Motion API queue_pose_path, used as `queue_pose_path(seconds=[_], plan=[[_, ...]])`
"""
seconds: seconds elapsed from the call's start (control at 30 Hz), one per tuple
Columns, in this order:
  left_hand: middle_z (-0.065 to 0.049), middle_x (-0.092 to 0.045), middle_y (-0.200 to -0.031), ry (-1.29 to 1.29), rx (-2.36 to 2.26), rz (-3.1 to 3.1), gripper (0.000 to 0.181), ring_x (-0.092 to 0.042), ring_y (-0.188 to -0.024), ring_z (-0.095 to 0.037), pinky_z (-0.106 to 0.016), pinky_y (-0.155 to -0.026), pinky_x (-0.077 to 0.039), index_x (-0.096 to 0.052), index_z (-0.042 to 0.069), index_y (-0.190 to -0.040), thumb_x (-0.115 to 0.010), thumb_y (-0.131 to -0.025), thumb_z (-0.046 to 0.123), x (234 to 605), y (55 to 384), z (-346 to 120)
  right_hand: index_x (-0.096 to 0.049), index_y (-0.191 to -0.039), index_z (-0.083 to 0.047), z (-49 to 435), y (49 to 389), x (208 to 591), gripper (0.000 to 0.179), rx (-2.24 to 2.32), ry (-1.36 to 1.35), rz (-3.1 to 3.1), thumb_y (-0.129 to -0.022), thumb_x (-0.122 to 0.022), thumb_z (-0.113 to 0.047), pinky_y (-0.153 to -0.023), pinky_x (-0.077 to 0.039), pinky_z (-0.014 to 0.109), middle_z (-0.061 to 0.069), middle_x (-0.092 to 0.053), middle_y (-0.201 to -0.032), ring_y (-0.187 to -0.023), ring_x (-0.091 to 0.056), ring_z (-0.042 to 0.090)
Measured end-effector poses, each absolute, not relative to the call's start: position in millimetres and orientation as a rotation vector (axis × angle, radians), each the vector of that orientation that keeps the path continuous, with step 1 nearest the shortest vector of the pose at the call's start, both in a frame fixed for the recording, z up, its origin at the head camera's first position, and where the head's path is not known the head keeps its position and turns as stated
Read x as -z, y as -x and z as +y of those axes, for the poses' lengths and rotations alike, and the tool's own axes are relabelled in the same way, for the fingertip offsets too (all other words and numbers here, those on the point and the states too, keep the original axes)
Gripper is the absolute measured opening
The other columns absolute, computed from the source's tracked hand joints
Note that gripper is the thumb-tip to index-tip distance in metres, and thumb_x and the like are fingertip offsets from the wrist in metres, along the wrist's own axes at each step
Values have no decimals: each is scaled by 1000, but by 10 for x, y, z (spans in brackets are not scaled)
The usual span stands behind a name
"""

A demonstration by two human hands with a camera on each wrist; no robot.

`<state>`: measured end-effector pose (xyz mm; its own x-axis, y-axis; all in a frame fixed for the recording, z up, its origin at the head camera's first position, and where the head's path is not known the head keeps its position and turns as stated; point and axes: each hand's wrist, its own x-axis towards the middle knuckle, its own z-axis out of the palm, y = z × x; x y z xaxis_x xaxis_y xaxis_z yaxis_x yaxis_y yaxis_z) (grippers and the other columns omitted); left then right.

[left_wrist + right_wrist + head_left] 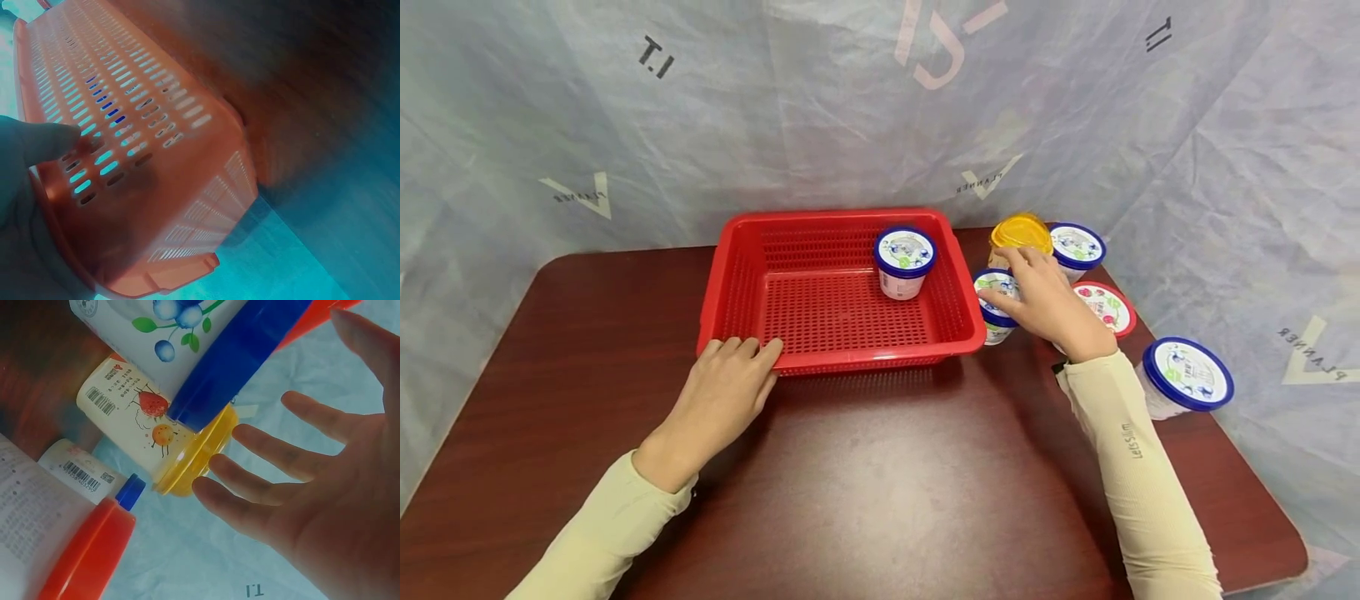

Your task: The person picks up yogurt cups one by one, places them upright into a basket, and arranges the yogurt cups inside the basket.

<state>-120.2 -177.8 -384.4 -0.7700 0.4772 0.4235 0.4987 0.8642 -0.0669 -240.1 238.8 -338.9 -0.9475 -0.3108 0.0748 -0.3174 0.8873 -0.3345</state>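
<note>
A red plastic basket (880,358) with slotted walls stands on the table, and one blue-lidded tub (904,265) is inside it, at the right. My left hand (722,396) grips the basket's rim at the front left corner, fingers over the edge and thumb (53,140) against the slotted outer wall. To the right of the basket my right hand (1048,300) hovers over a group of tubs, fingers spread and holding nothing. Nearest to it are a blue-lidded tub (206,369) with a blueberry print and a yellow-lidded tub (134,422) behind that one.
Beyond the right hand are another blue-lidded tub (1077,246) and a red-lidded tub (1108,308), partly hidden by the hand. A larger blue-lidded tub (1189,375) stands near the right edge of the dark wooden table (880,483). Grey printed sheeting (835,108) hangs behind.
</note>
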Motion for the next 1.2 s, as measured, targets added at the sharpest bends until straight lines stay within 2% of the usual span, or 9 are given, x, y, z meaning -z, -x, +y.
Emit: queue_pose_path(seconds=[0.4,0.73,0.93,1.2], plan=[[-17,-65,-82,707,78,-2588,37,-59,-72,-36,-42,-64,-41,-60,4,-112,-78,-79,8,3861,1195,-1768,-38,-149,-9,2355,2430,3464,77,-523,-564,-3060,-89,-71,-44,-110,-18,71,23,-38,-149,-139,-28,49],[-17,-64,-80,703,72,-2582,37,-58,-71,-36,-42,-63,-40,-60,4,-110,-78,-78,8,3858,1194,-1763,-35,-150,-10,2333,2435,3527,81,-525,-541,-3105,-86,-73,-43,-106,-31,68,23,-35,-150,-137,-32,48],[-16,-64,-80,706,60,-2584,36,-58,-72,-36,-42,-63,-40,-60,5,-111,-77,-79,9,3855,1206,-1765,-38,-147,-7,2343,2438,3509,80,-530,-530,-3099,-85,-75,-42,-105,-34,66,25,-41,-145,-134,-38,47],[-17,-64,-81,694,67,-2592,37,-58,-72,-36,-43,-64,-41,-61,4,-111,-78,-79,8,3868,1196,-1762,-43,-141,-8,2349,2446,3505,74,-518,-550,-3058,-84,-77,-40,-104,-39,62,21,-49,-138,-130,-46,41]])
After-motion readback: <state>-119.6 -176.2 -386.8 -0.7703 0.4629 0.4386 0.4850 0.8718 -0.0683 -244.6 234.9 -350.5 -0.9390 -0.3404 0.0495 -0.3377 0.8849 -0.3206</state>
